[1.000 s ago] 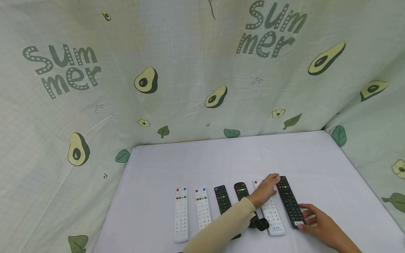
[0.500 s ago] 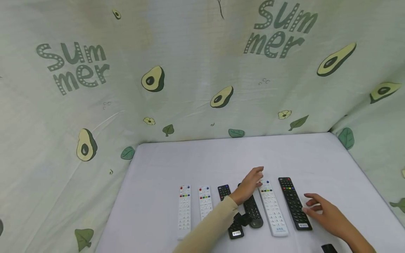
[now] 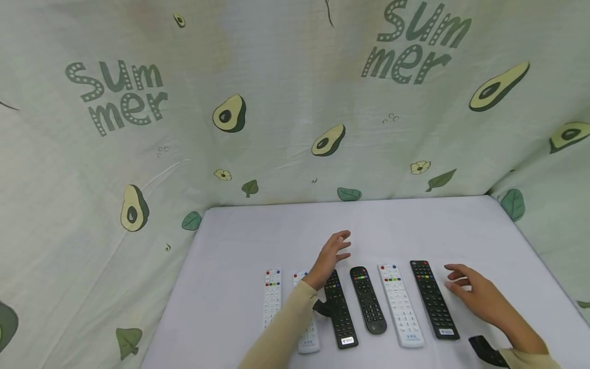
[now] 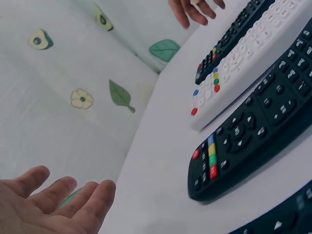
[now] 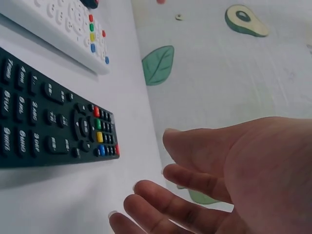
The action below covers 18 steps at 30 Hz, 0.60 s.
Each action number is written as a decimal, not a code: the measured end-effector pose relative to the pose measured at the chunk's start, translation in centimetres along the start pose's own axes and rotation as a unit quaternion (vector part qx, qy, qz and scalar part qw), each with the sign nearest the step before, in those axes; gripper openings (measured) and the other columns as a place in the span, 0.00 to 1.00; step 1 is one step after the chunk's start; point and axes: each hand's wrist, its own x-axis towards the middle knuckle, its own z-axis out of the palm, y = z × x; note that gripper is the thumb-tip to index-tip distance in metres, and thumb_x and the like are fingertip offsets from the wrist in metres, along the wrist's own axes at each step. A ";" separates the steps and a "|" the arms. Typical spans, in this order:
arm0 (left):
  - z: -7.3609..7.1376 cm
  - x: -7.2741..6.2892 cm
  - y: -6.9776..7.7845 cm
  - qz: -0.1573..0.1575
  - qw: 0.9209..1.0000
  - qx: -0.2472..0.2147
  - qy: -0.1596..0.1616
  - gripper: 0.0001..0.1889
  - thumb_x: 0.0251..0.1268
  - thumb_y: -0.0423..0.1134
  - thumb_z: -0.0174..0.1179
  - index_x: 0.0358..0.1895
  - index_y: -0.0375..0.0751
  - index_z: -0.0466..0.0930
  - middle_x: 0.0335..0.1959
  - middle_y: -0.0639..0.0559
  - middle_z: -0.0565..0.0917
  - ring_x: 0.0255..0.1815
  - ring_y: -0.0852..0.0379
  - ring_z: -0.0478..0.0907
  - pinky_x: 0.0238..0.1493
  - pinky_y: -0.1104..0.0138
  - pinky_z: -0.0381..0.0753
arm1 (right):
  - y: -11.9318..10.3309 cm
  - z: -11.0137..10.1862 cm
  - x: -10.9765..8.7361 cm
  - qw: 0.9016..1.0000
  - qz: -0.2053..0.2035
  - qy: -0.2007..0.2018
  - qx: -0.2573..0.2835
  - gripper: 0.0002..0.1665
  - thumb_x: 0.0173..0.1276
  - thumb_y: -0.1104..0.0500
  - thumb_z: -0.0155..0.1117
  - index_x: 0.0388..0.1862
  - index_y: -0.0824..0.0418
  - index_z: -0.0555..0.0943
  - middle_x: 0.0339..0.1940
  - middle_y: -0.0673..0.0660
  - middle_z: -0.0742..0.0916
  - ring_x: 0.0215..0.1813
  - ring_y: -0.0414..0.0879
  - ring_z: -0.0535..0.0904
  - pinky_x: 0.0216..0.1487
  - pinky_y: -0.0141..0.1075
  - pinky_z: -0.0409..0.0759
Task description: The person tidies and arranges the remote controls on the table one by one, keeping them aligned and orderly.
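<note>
Several remote controls lie side by side on the white table. Farthest right is a black remote (image 3: pixel 434 302); left of it come a white remote (image 3: pixel 401 307) and a black remote with a rounded end (image 3: pixel 367 302). My left hand (image 3: pixel 328 259), fingers loosely bent and holding nothing, is over the top of another black remote (image 3: pixel 343 320). Its forearm partly hides two white remotes, the inner one (image 3: pixel 310 341) and the outermost one (image 3: pixel 272 294). To the right of the rightmost black remote, my right hand (image 3: pixel 479 294) hovers with relaxed fingers and nothing in them.
The white table (image 3: pixel 276 233) meets a cloth backdrop (image 3: pixel 276 102) printed with avocados, leaves and lettering at its back and sides. A black wrist strap (image 3: pixel 487 351) sits at the right sleeve, and a black camera mount (image 3: pixel 324 307) at the left wrist.
My left hand has left the top of the rightmost black remote and moved left across the row. My right hand has let go of that remote's lower end and drawn up and right.
</note>
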 end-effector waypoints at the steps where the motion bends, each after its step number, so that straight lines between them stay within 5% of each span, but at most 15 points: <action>1: -0.5 -0.1 0.1 0.004 1.000 -0.002 0.006 0.28 0.91 0.49 0.32 0.81 0.37 0.61 0.81 0.38 0.64 0.79 0.38 0.66 0.75 0.51 0.74 | 0.1 -0.1 0.2 1.000 -0.002 0.002 -0.001 0.27 0.75 0.64 0.65 0.65 0.80 0.71 0.47 0.73 0.85 0.49 0.72 0.84 0.46 0.62 0.85; 18: -8.5 -2.3 0.0 0.047 0.996 -0.007 0.081 0.28 0.92 0.45 0.31 0.80 0.30 0.57 0.82 0.29 0.60 0.80 0.28 0.60 0.78 0.42 0.67 | 1.6 -1.5 2.8 0.999 0.007 0.046 -0.009 0.26 0.82 0.61 0.57 0.66 0.81 0.69 0.56 0.83 0.79 0.55 0.79 0.77 0.49 0.67 0.82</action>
